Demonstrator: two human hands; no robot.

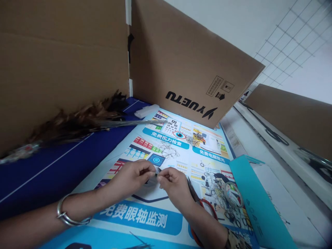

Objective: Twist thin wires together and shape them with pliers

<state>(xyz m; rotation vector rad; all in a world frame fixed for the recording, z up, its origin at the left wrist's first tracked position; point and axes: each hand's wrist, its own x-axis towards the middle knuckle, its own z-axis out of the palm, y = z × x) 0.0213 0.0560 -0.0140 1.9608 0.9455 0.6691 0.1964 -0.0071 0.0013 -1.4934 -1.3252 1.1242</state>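
Note:
My left hand (132, 178) and my right hand (175, 185) meet over the middle of a printed poster (178, 169), fingertips almost touching. Each one pinches with thumb and index finger. A tiny dark, thin piece shows between the fingertips, too small to name. Beside my right wrist lie scissors (209, 207) with red handles, partly hidden under the forearm. To the right of them is a tangle of bent wire pieces (215, 190) with a round tape roll (233, 194) among it.
Feathers (77, 117) on the left lie along a cardboard wall (64, 52), near a bundle of straight wires (129, 122). Another cardboard panel (181, 62) stands at the back. An upright teal box flap (259, 204) borders the right. Thin dark strands (140, 242) lie at the front edge.

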